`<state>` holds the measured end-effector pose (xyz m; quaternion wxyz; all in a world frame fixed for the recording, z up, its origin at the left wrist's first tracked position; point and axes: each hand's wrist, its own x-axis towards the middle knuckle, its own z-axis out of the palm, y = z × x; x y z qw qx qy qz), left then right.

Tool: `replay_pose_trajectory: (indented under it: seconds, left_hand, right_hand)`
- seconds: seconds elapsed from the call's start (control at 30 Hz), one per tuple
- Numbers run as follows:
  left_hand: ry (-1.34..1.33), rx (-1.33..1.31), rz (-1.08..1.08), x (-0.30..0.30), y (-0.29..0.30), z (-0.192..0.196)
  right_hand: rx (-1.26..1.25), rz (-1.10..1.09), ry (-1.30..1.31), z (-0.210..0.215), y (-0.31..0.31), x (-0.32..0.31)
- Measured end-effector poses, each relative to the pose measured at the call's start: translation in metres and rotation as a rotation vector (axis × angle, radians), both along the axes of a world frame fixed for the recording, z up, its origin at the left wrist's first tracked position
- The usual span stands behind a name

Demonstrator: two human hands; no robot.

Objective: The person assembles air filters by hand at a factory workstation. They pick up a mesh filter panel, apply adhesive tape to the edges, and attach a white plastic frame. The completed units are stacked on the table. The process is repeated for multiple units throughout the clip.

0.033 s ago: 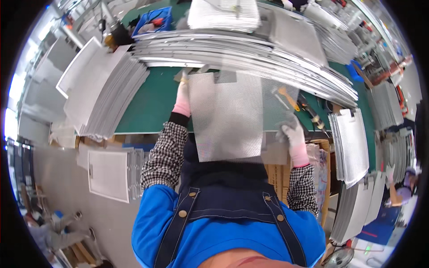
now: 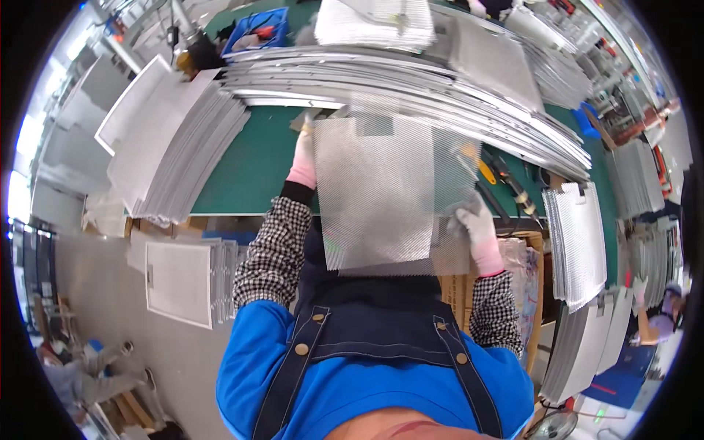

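A silver mesh sheet (image 2: 378,198) with a rectangular notch in its top edge hangs in front of me, over the bench's near edge. Behind it, shifted to the right, shows a second, see-through mesh sheet (image 2: 451,257). My left hand (image 2: 302,158), in a white and pink glove, is closed on the front sheet's left edge near the top; its fingertips are partly hidden. My right hand (image 2: 478,226), gloved likewise, is closed at the right edge of the rear sheet, lower down. The mesh blurs its fingertips.
Long metal strips (image 2: 411,81) lie across the green bench (image 2: 231,176). Panel stacks stand left (image 2: 172,139) and right (image 2: 576,242). A yellow-handled tool (image 2: 485,172) and a power screwdriver (image 2: 513,185) lie beyond my right hand. Below is an open cardboard box (image 2: 539,293). Another person (image 2: 653,323) is far right.
The rear mesh sheet now shows a lower edge below the front one, reaching toward my right hand. My right hand has moved slightly left and down. The left hand has barely shifted.
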<state>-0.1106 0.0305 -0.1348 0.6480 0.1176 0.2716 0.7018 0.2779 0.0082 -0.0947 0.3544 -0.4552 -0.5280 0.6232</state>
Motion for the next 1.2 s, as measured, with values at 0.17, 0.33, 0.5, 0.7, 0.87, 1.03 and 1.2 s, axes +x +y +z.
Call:
replay_pose_trajectory:
  seconds: [0.17, 0.33, 0.5, 0.7, 0.87, 1.03, 1.2]
  left_hand:
    - [-0.235, 0.231, -0.199, 0.006, -0.011, 0.01]
    - [-0.162, 0.242, -0.151, 0.008, -0.016, 0.007]
    - [-0.126, 0.353, -0.179, 0.009, -0.018, 0.003]
    - [-0.083, 0.277, -0.138, 0.01, -0.02, 0.002]
    - [-0.119, 0.255, -0.107, 0.013, -0.018, 0.003]
    - [-0.06, 0.201, -0.11, 0.02, -0.008, 0.003]
    - [0.004, 0.321, -0.214, 0.012, 0.006, -0.007]
  right_hand:
    - [-0.105, 0.208, -0.037, -0.006, -0.008, -0.043]
    - [-0.157, 0.205, -0.091, -0.016, -0.001, -0.041]
    - [-0.159, 0.195, -0.128, -0.028, 0.002, -0.034]
    - [0.232, 0.353, -0.479, -0.022, 0.018, -0.023]
    - [0.584, 0.072, -0.733, 0.085, 0.188, -0.036]
    - [1.05, -0.216, -0.771, 0.163, 0.311, -0.157]
    - [0.837, -0.275, -1.094, 0.16, 0.372, -0.246]
